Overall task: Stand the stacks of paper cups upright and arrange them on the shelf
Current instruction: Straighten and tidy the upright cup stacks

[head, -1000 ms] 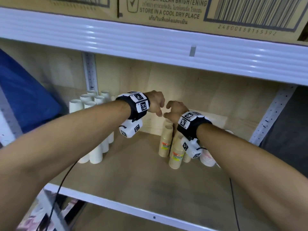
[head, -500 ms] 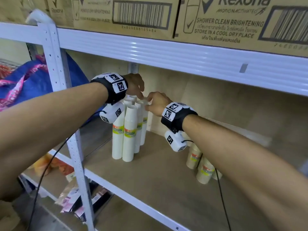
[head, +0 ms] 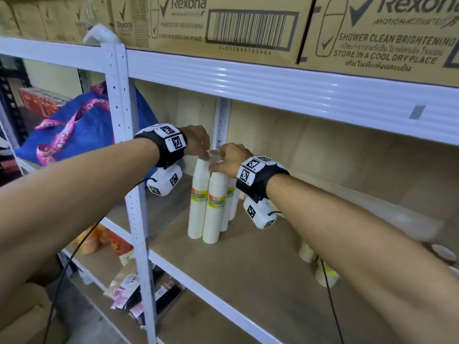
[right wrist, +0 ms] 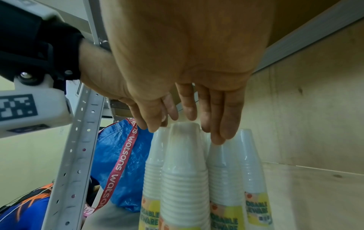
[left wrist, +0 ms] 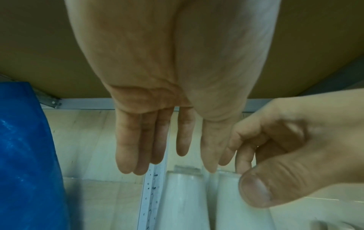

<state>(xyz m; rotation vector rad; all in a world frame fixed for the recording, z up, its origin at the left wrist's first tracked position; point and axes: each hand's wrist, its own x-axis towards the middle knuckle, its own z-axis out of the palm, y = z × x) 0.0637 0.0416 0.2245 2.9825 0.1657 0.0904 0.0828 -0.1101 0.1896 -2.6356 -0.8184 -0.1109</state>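
Observation:
Several tall stacks of white paper cups (head: 211, 207) stand upright, bunched together at the left end of the wooden shelf (head: 260, 274). Both hands are at their tops. My left hand (head: 202, 151) hangs over them with straight fingers (left wrist: 141, 152), the tips just above the stack tops (left wrist: 181, 202). My right hand (head: 218, 161) has its thumb (left wrist: 254, 191) on the near side and its fingers (right wrist: 220, 124) on the far side of the top of the front stack (right wrist: 185, 179). Shorter brown cup stacks (head: 308, 253) stand further right, partly hidden under my right forearm.
A white perforated post (head: 131, 194) rises just left of the cups, with a blue bag (head: 82, 130) beyond it. The upper shelf beam (head: 298, 90) hangs close overhead and carries cardboard boxes (head: 223, 21). A plywood back wall (head: 347, 157) closes the bay.
Both hands have left the brown stacks and moved left to the white stacks. Over the last half second they have settled lower onto the stack tops.

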